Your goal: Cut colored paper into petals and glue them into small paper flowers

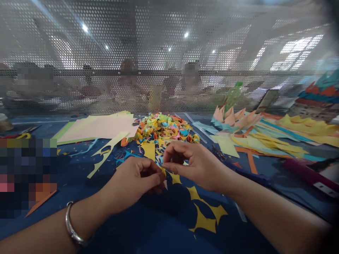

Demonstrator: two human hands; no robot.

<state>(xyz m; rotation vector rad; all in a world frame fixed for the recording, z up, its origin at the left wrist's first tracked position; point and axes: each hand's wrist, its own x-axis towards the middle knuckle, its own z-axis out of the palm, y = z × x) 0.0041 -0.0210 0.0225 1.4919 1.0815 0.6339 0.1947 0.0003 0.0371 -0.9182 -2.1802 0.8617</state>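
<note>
My left hand [144, 176], with a silver bangle [71, 224] on its wrist, is closed in a pinch. At its fingertips shows a small yellow paper piece [164, 172], partly hidden by the fingers. Just beside it, my right hand [194, 163] has its thumb and curled fingers pressed together; what lies between them, if anything, is hidden. Beyond both hands rises a heap of small colourful paper pieces [166, 127]. Below my right hand, yellow paper offcuts [205, 218] with curved edges lie on the blue table [159, 229].
Pale paper sheets [106, 127] are stacked at left, with a cut green-yellow strip [103, 158] before them. Folded pointed paper [235, 118], yellow strips [275, 143] and a purple object [307, 176] lie at right. A perforated metal screen [159, 53] stands behind a green-capped bottle [234, 93].
</note>
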